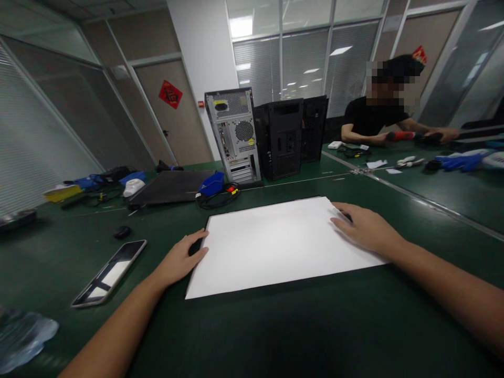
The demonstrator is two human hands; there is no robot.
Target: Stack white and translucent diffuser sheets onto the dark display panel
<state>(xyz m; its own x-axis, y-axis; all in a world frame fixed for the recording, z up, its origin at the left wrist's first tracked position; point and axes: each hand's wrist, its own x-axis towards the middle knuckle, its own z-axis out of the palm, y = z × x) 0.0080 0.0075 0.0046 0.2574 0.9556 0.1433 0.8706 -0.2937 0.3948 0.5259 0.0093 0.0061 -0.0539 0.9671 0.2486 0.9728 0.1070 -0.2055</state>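
A blank white sheet of paper (268, 249) lies in front of me, longer from side to side. A thin dark edge shows along its left and far sides; I cannot tell whether that is a dark panel under it or a shadow. At the left edge, my left hand (179, 260) grips the paper, thumb and fingertips on its margin. My right hand (366, 226) grips the right edge, its thumb on top and its fingers curled at the far right corner. Some fingers of both hands are hidden.
A phone (110, 273) and a small black object (122, 231) lie left on the green table (275, 336). Behind the paper stand a grey computer case (236, 136) and black cases (285, 139). Across the table a person (378, 113) handles a red and black tool.
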